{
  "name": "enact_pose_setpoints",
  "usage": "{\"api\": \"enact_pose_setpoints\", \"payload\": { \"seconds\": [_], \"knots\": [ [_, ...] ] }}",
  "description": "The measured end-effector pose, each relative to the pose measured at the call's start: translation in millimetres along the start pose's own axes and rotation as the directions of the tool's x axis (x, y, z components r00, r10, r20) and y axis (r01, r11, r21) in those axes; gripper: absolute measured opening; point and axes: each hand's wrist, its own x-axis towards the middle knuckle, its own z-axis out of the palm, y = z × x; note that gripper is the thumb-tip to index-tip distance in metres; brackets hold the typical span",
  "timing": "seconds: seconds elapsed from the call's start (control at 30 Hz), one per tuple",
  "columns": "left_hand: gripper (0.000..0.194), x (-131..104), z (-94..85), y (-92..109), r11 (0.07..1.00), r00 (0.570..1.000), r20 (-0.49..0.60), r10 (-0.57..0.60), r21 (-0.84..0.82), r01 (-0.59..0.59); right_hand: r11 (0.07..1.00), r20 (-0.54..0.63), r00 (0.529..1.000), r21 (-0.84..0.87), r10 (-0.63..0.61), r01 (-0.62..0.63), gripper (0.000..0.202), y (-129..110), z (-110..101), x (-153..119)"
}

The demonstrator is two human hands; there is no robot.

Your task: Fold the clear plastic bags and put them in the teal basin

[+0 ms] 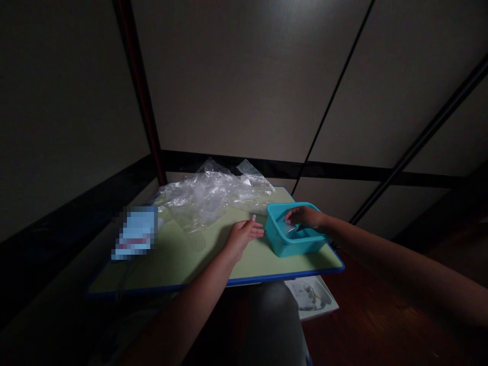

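Note:
A turquoise plastic box [299, 248] stands near the right end of a pale green table [213, 259] with a blue edge. My right hand [305, 217] reaches into the box from the right, its fingers closed on a small clear plastic bag [290, 227]. To the left of the box, my left hand [244, 235] is over the table with its fingers apart and nothing in it. Crumpled clear plastic bags [213, 190] form a loose pile along the back of the table. What lies on the bottom of the box is mostly hidden.
A light blue, pixelated item [135, 234] is at the table's left side. Wall panels [244, 91] rise behind the table. Below the front edge, a white box or tray [314, 295] rests near the reddish floor [366, 305], beside my knee [272, 315].

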Motion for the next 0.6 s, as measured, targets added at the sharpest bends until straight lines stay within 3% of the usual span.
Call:
{"api": "enact_pose_setpoints", "payload": {
  "seconds": [0.13, 0.3, 0.4, 0.5, 0.6],
  "knots": [
    [0.046, -1, -0.9, -1, 0.999, 1.0, 0.012, -0.017, 0.042, 0.016, 0.999, 0.089, 0.996, -0.04, 0.026, -0.023, 0.032, 1, -6, -1],
    [0.046, -2, -0.7, -1, 0.998, 0.999, 0.02, -0.03, 0.063, 0.028, 0.966, 0.197, 0.98, -0.255, 0.017, 0.035, 0.032, 6, -16, 1],
    [0.046, -2, -0.3, -2, 0.997, 0.999, 0.022, -0.04, 0.066, 0.038, 0.95, 0.159, 0.986, -0.311, 0.042, 0.01, 0.03, 7, -17, 2],
    [0.046, -3, 0.2, -3, 0.997, 0.999, 0.029, -0.043, 0.072, 0.041, 0.983, 0.048, 0.997, -0.174, 0.069, -0.059, 0.029, 5, -14, 0],
    [0.046, -3, 0.8, -2, 0.996, 0.998, 0.029, -0.055, 0.076, 0.053, 0.993, 0.052, 0.997, 0.094, 0.062, -0.067, 0.026, 1, -12, -3]
  ]
}}
